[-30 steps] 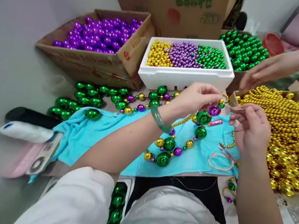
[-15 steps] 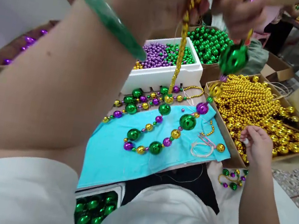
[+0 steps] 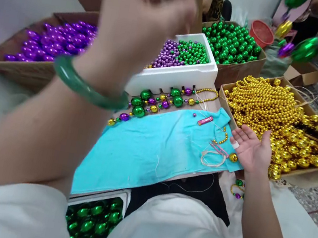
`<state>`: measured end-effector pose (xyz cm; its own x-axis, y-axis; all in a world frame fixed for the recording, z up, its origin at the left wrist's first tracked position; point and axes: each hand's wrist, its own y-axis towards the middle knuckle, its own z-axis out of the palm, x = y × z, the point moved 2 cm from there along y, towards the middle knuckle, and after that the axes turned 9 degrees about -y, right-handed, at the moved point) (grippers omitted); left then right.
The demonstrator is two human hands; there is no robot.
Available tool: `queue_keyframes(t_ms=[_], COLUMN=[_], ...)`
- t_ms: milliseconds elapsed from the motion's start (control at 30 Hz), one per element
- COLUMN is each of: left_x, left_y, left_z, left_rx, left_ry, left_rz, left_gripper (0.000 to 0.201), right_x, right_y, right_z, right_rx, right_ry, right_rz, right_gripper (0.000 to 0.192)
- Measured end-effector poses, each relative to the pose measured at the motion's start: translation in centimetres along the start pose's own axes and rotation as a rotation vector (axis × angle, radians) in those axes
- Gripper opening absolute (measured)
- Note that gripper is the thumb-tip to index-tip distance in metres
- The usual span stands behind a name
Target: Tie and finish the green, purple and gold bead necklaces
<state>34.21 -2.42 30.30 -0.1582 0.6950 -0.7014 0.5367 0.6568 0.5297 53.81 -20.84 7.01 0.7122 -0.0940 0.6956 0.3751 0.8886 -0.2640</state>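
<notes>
Left hand (image 3: 140,13) is raised close to the camera, blurred, fingers loosely curled, nothing seen gripped; a green bangle (image 3: 87,86) is worn on the wrist. Right hand (image 3: 249,147) is held palm up, fingers spread, empty, at the right edge of the turquoise cloth (image 3: 154,147), just beside the box of gold beads (image 3: 285,116). Bead string (image 3: 305,48) is seen airborne far right, blurred: large shiny green, gold and purple beads. A thread coil (image 3: 213,158) lies on the cloth near the right hand.
</notes>
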Motion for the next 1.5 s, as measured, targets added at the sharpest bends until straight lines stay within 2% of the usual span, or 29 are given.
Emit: queue_keyframes(t_ms=[67, 133, 267, 333, 400, 500, 567, 667, 733, 800, 867, 933, 1033, 1167, 1400, 1500], left_x=[1.8, 4.4, 8.9, 9.8, 9.8, 9.6, 9.8, 10.7, 11.4, 11.8, 11.8, 11.6, 11.5, 11.9, 12.4, 12.9], left_y=[-4.1, -8.3, -15.1, -17.4, -18.9, -20.0, -20.5, -21.4, -22.1, -22.9, -23.5, -24.0, -24.5, -25.2, -26.0, -26.3], left_z=[0.9, 2.1, 4.5, 5.8, 6.8, 7.7, 7.6, 6.8, 5.9, 4.8, 4.1, 3.6, 3.4, 3.4, 2.7, 2.1], left_rx=[0.019, 0.055, 0.061, 0.020, -0.030, -0.123, -0.182, -0.205, -0.226, -0.267, -0.292, -0.295, -0.342, -0.400, -0.454, -0.446], left_ry=[0.009, -0.026, -0.227, -0.387, -0.542, -0.727, -0.793, -0.811, -0.786, -0.861, -1.133, -1.462, -1.698, -1.749, -1.722, -1.715], left_rz=[-0.070, -0.191, -0.442, -0.557, -0.613, -0.631, -0.634, -0.686, -0.731, -0.779, -0.826, -0.847, -0.854, -0.849, -0.786, -0.782], left_gripper=[0.017, 0.015, 0.018, 0.021, 0.025, 0.031, 0.023, 0.013, 0.014, 0.021, 0.034, 0.046, 0.057, 0.062, 0.064, 0.065], right_x=[-0.3, -0.7, -2.0, -3.0, -4.3, -6.3, -7.7, -9.9, -11.3, -12.6, -14.1, -15.8, -17.8, -19.1, -20.7, -21.3], right_y=[-0.2, -0.4, -0.8, -0.9, -1.1, -1.4, -1.7, -1.7, -1.4, -1.0, -0.6, -0.6, -0.9, -1.0, -0.3, 0.1], right_z=[1.5, 3.2, 6.2, 7.5, 8.8, 10.6, 11.6, 12.1, 11.6, 10.7, 10.0, 10.0, 10.8, 11.9, 12.9, 13.6], right_rx=[0.042, 0.094, 0.195, 0.242, 0.292, 0.358, 0.390, 0.396, 0.310, 0.188, 0.164, 0.260, 0.340, 0.274, 0.228, 0.258], right_ry=[0.019, 0.013, -0.086, -0.172, -0.272, -0.370, -0.360, -0.353, -0.468, -0.626, -0.687, -0.635, -0.548, -0.504, -0.546, -0.597], right_rz=[-0.003, -0.003, 0.017, 0.014, 0.010, 0.027, 0.067, 0.113, 0.053, -0.032, -0.016, 0.082, 0.135, 0.153, 0.152, 0.155], right_gripper=[0.066, 0.069, 0.074, 0.076, 0.079, 0.081, 0.082, 0.077, 0.061, 0.049, 0.047, 0.043, 0.029, 0.019, 0.020, 0.021])
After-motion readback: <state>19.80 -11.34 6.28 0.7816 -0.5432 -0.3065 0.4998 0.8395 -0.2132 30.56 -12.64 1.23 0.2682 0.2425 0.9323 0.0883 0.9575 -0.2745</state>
